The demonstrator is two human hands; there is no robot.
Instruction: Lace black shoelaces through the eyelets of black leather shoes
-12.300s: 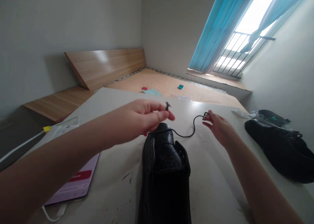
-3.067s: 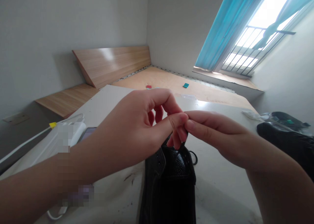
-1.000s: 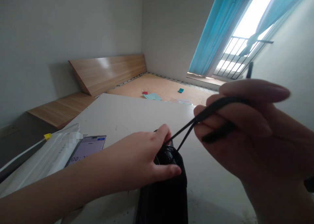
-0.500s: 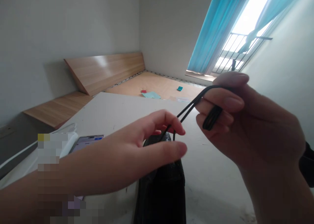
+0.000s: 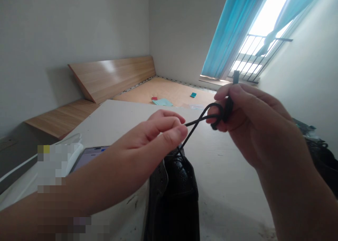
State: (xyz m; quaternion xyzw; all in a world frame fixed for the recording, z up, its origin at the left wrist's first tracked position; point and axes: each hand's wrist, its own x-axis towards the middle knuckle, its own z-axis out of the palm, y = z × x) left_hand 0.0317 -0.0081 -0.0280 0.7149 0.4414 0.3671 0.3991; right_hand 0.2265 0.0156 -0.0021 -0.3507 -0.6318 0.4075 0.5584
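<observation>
A black leather shoe (image 5: 174, 198) stands on the white table, low in the middle of the head view. Black laces (image 5: 194, 123) rise from its upper part and cross between the two hands. My left hand (image 5: 148, 142) is above the shoe, thumb and index finger pinching one lace. To the right and higher, my right hand (image 5: 253, 117) is closed round a bundle of the same lace, with a loop at its fingertips and a dark end sticking up above the thumb.
On the white table (image 5: 126, 117), a phone (image 5: 84, 156) and a white object with a cable (image 5: 72, 154) lie at the left. Beyond are a wooden board (image 5: 118, 75), a bed surface (image 5: 176, 86) with small cloths, and a blue curtain (image 5: 227, 36). Dark bags (image 5: 322, 153) are at the right.
My left thumb and fingers have closed on a lace. My right hand has turned and moved slightly left, and the laces now cross in a loop. More of the shoe shows.
</observation>
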